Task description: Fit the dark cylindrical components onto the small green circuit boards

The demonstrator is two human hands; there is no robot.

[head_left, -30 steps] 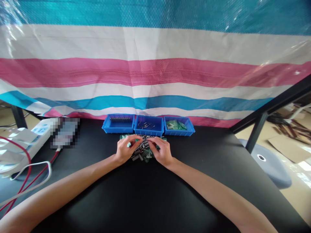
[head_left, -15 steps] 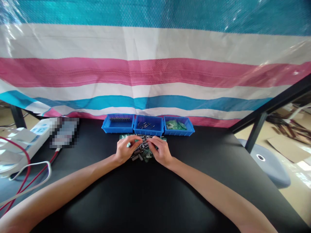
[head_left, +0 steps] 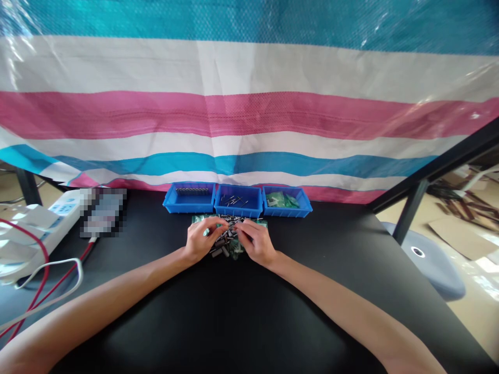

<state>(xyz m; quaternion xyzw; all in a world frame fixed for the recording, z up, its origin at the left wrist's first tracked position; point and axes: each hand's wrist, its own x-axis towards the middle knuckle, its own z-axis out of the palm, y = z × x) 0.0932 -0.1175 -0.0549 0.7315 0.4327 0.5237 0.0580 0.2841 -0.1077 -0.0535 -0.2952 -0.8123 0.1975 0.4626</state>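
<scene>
A pile of small metal parts (head_left: 220,251) and green packets (head_left: 236,248) lies on the black table, in front of three blue bins. My left hand (head_left: 202,238) is over the left side of the pile, its thumb and fingertips pinched together. Facing it from the right, my right hand (head_left: 255,240) has its fingertips drawn together too. The fingertips of both hands are close to each other above the pile. Whatever they hold is too small to make out.
The left bin (head_left: 189,208) holds a row of small cylinders, the middle bin (head_left: 238,212) thin pins, the right bin (head_left: 287,212) green packets. A white power strip (head_left: 58,228) with red and white cables lies at left. A striped sheet (head_left: 249,114) hangs behind.
The fingers of my right hand have shifted very slightly. My left hand and the bins look the same.
</scene>
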